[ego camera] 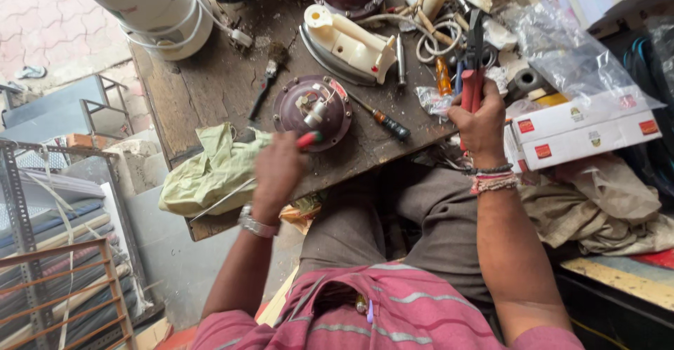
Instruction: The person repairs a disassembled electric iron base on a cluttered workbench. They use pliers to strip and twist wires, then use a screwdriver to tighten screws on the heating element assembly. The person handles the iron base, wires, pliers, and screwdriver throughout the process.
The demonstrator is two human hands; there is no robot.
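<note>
The left hand (277, 174) is closed around a tool with a red and green handle (309, 139), its tip at the round maroon appliance base (312, 113) that lies on the wooden worktop (210, 87), near the front edge. The right hand (481, 122) is clamped on red-handled pliers (472, 76). It seems the work on the base's inner terminals is in hand; the next move calls for a steady tool tip and for bringing the pliers across carefully.
</note>
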